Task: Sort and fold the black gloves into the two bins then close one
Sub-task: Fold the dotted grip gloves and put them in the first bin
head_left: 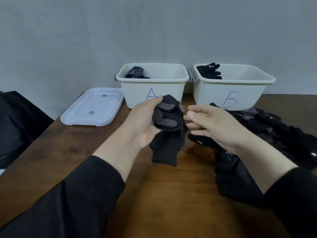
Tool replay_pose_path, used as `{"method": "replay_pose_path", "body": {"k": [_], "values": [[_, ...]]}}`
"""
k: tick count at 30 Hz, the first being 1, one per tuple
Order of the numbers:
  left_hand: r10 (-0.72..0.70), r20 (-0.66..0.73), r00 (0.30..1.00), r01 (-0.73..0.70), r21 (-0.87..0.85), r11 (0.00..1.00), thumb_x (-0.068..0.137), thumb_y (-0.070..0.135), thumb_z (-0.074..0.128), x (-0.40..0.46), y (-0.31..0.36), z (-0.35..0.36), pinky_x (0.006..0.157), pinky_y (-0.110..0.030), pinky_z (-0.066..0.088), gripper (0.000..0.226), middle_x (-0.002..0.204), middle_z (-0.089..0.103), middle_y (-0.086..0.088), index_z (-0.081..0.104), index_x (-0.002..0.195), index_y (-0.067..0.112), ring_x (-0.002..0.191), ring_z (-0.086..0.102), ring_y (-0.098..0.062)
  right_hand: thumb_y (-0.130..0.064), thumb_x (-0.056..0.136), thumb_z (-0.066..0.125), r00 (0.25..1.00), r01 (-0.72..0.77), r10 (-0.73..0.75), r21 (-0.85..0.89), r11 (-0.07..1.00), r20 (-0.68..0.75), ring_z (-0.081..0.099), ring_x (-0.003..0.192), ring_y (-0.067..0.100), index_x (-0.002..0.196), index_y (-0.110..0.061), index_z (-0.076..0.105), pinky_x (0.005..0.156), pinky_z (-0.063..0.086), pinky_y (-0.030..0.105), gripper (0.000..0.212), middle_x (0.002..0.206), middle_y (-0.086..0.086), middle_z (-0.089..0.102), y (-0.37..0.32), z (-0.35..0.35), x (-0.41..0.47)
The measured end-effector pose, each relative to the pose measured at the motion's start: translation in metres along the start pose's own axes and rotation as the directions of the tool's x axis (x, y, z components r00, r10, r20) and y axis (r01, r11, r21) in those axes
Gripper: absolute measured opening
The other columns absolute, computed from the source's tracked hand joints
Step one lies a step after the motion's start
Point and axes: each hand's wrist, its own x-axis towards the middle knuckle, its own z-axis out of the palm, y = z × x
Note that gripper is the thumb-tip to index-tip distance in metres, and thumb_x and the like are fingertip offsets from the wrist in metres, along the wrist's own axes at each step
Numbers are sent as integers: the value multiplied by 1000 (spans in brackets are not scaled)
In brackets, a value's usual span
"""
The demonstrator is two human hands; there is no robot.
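My left hand (pixel 144 121) grips a black glove with white grip dots (pixel 169 127), folded over at its fingers, held above the table in front of bin A (pixel 152 90). My right hand (pixel 212 124) hovers just right of the glove with fingers relaxed, its fingertips close to the fabric and holding nothing. Bin A contains a dotted black glove (pixel 135 72) in its back left corner. Bin B (pixel 233 93) has plain black gloves (pixel 210 70) in its back left corner. A pile of loose black gloves (pixel 267 124) lies on the table to the right.
A white lid (pixel 93 107) lies flat on the wooden table (pixel 164 194) left of bin A. A dark bag or chair (pixel 15 124) stands beyond the table's left edge. More black fabric (pixel 235 177) lies under my right forearm. A grey wall is behind the bins.
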Motion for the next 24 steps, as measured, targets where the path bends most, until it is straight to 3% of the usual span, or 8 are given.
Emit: {"method": "replay_pose_path", "body": {"k": [4,6,8,11,15,19,22,24], "values": [[-45,81,996,54,-117,992,101,20,57,0,4,-11,92,-46,57,20,119,73,-12,69,116,12,113,69,-29,-30,99,64,993,1,7,-72,997,121,66,107,-7,120,-38,66,97,55,34,24,109,-24,74,4,7,-1],[-33,120,992,47,-118,992,101,22,56,2,8,-14,96,-46,55,26,125,70,-13,67,123,11,118,67,-30,-26,101,61,980,-54,43,49,997,196,68,110,7,122,-28,69,97,53,35,23,118,-8,75,2,11,4],[-8,156,988,22,-91,996,102,26,56,2,14,-17,100,-46,54,34,127,70,-11,64,131,9,119,66,-28,-19,98,63,990,-102,76,227,968,123,70,107,20,116,-11,71,96,53,37,21,114,6,76,-1,11,12],[88,-5,996,-83,308,948,101,45,55,3,21,-29,90,-45,59,43,99,79,-4,72,111,7,93,74,-18,-11,96,65,995,-18,55,380,925,-87,71,109,24,112,-5,69,94,56,42,17,109,9,77,-16,2,24],[269,-122,955,-89,749,657,102,52,49,9,3,-65,86,-44,61,46,82,78,-1,73,95,13,75,75,-16,-14,96,66,991,63,-52,88,994,-120,75,94,16,86,-22,73,71,59,33,14,98,2,79,-40,-10,28],[367,168,915,-279,920,274,100,37,56,18,-32,-100,92,-27,50,15,100,71,18,70,104,32,95,64,2,-19,97,67,989,94,-124,-321,942,-75,74,72,14,88,-11,71,55,56,23,13,83,5,77,-53,-9,34],[223,458,860,-481,875,55,97,39,63,19,-53,-113,114,-28,31,29,135,56,19,67,125,34,127,43,4,-26,96,68,992,92,-124,-473,876,-37,68,63,18,86,-16,71,61,61,32,14,65,-11,68,-61,-12,41],[103,515,851,-513,857,-48,95,49,62,19,-59,-115,119,-29,15,42,150,44,19,60,135,38,140,27,3,-30,95,69,993,67,-110,-535,842,-48,59,52,18,80,-22,68,58,56,32,16,59,-16,59,-65,-14,46]]}}
